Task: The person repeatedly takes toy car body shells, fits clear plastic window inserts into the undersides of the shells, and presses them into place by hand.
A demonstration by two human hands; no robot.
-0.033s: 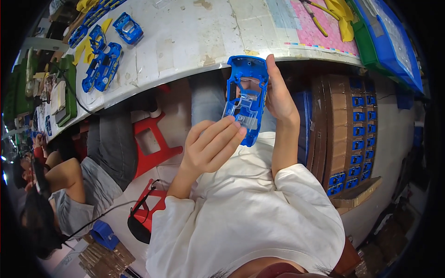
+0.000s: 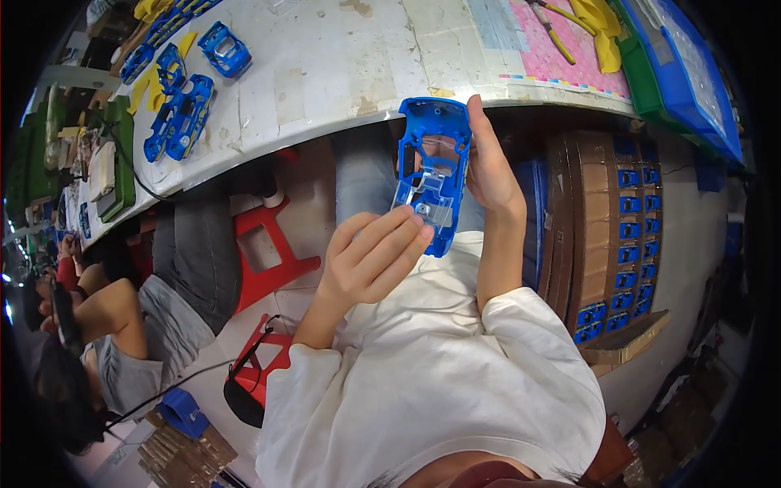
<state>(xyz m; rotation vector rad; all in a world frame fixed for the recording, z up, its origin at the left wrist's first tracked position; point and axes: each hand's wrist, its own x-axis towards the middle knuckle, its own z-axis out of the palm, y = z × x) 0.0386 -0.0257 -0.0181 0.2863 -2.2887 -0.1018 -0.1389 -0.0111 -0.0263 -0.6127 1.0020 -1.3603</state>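
Head view: right hand [image 2: 492,175] fingers clamp blue car shell [image 2: 433,175]; left hand [image 2: 376,256] fingers together touching it; table [image 2: 342,73] behind.

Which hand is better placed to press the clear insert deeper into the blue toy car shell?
The left hand, probably. Its fingers already lie on the clear insert inside the blue car shell. The right hand grips the shell's edge and steadies it, so it is not free.
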